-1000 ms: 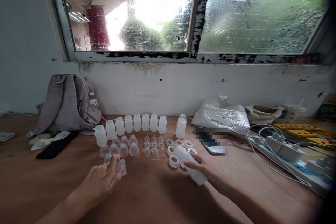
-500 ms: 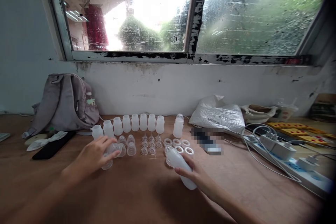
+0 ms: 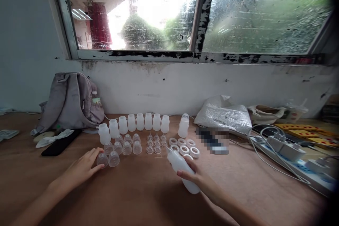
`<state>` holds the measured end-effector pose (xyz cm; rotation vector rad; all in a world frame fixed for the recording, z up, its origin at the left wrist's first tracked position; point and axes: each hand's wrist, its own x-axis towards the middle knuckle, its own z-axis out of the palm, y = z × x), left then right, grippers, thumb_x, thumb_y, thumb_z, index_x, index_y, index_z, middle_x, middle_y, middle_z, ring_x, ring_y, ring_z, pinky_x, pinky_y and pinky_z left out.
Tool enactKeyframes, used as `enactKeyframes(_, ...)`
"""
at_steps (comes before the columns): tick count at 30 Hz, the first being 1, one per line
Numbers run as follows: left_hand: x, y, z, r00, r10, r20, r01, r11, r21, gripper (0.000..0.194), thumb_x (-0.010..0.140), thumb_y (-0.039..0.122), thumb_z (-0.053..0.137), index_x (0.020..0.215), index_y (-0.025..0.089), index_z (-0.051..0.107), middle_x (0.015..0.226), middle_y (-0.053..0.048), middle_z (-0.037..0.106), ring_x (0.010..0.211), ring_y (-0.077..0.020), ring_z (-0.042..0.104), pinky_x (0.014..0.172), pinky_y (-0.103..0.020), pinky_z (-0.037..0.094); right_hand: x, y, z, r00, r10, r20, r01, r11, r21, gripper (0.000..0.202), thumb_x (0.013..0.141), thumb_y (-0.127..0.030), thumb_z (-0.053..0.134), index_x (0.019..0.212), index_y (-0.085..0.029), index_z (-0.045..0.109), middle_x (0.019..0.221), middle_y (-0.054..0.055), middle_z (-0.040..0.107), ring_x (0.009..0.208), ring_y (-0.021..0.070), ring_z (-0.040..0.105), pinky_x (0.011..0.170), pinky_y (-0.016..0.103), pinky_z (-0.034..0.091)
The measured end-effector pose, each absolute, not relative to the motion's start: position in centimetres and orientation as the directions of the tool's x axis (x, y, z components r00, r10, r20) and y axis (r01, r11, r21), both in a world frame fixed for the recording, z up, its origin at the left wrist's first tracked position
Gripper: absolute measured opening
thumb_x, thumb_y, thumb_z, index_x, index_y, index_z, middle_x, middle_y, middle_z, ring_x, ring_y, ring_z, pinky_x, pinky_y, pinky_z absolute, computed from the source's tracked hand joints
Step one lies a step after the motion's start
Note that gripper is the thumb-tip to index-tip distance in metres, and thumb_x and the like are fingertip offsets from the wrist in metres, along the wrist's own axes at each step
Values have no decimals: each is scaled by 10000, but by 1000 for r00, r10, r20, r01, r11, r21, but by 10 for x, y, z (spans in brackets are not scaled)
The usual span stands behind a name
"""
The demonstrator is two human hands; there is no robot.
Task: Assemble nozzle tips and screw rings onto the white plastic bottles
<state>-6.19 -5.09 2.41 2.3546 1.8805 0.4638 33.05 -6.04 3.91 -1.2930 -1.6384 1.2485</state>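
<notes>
My right hand (image 3: 194,174) is wrapped round a frosted white baby bottle (image 3: 182,169), tilted with its nipple end up and to the left. At the left, my left hand (image 3: 88,162) has its thumb and fingers about a clear dome cap (image 3: 102,160) at the front left of the group. Another clear dome cap (image 3: 114,159) stands just right of it, with several more behind. Small clear nipples (image 3: 150,144) are set out in rows in the middle. White rings (image 3: 194,152) lie beyond the held bottle, which partly hides some.
A row of open frosted bottles (image 3: 131,123) stands behind the caps, and one capped bottle (image 3: 183,126) stands apart. A grey backpack (image 3: 70,102), a black phone (image 3: 62,144), a silvery plastic bag (image 3: 224,114) and a power strip (image 3: 293,164) with cables lie around.
My left hand has moved left and down from over the caps to the front-left cap. The right hand keeps the bottle in nearly the same place. The view has shifted slightly.
</notes>
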Motion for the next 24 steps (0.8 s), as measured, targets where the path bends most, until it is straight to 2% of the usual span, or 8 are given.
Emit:
enactKeyframes(3, -60, -50, 24, 152, 962, 226, 952, -204, 230, 420, 778, 434, 411, 1128, 201, 400, 1107, -84, 498, 954, -239, 536, 758, -327, 435, 329, -63, 37, -249, 967, -45, 303, 34, -952, 443, 659, -422, 617, 1030, -193, 536, 910, 31, 572, 819, 202, 523, 684, 286, 417)
enactKeyframes(6, -45, -56, 39, 145, 914, 380, 973, -201, 112, 494, 769, 450, 432, 1194, 212, 347, 1121, -89, 468, 1021, -273, 483, 756, -351, 434, 327, -64, 37, -263, 964, -41, 293, 39, -955, 426, 650, -394, 628, 1013, -189, 536, 906, 29, 574, 828, 201, 525, 691, 282, 419)
enactKeyframes(8, -24, -64, 52, 231, 843, 486, 958, -283, 36, 458, 786, 413, 435, 1193, 218, 352, 1123, -84, 466, 1035, -260, 462, 802, -356, 413, 325, -65, 39, -289, 955, -66, 265, 14, -964, 394, 651, -368, 630, 990, -188, 542, 878, 24, 576, 815, 190, 532, 669, 267, 424)
enactKeyframes(11, 23, -78, 67, 420, 719, 554, 884, -463, -68, 387, 809, 273, 434, 1186, 216, 369, 1158, -77, 458, 1051, -224, 445, 876, -347, 364, 321, -68, 45, -384, 900, -207, 199, -138, -970, 383, 677, -370, 601, 1005, -190, 522, 815, 24, 581, 707, 156, 555, 539, 225, 427)
enactKeyframes(15, 85, -82, 64, 637, 571, 517, 734, -655, -181, 483, 777, 185, 461, 1238, 233, 327, 1203, -52, 451, 1112, -223, 402, 937, -375, 306, 315, -70, 50, -581, 742, -333, 122, -326, -938, 422, 701, -394, 544, 1059, -182, 473, 732, 31, 589, 518, 115, 537, 360, 164, 336)
enactKeyframes(18, 113, -72, 49, 700, 542, 465, 674, -717, -178, 384, 777, 181, 437, 1159, 185, 401, 1096, -72, 526, 1031, -227, 473, 920, -413, 322, 313, -70, 50, -646, 671, -363, 143, -361, -922, 391, 705, -395, 524, 1025, -173, 484, 706, 39, 600, 489, 109, 533, 354, 151, 315)
enactKeyframes(21, 124, -61, 31, 693, 620, 368, 697, -706, -125, 195, 782, 148, 389, 939, 124, 502, 783, -66, 589, 721, -189, 575, 742, -356, 436, 311, -73, 52, -592, 713, -375, 255, -275, -927, 348, 674, -355, 574, 977, -193, 521, 715, 14, 589, 559, 125, 547, 411, 174, 360)
enactKeyframes(24, 126, -58, 21, 640, 716, 278, 751, -659, -32, 132, 748, 204, 436, 819, 118, 508, 712, -78, 585, 598, -190, 577, 573, -302, 450, 309, -76, 53, -559, 796, -232, 386, 3, -922, 288, 644, -309, 618, 901, -190, 570, 777, 0, 589, 680, 143, 549, 525, 199, 400)
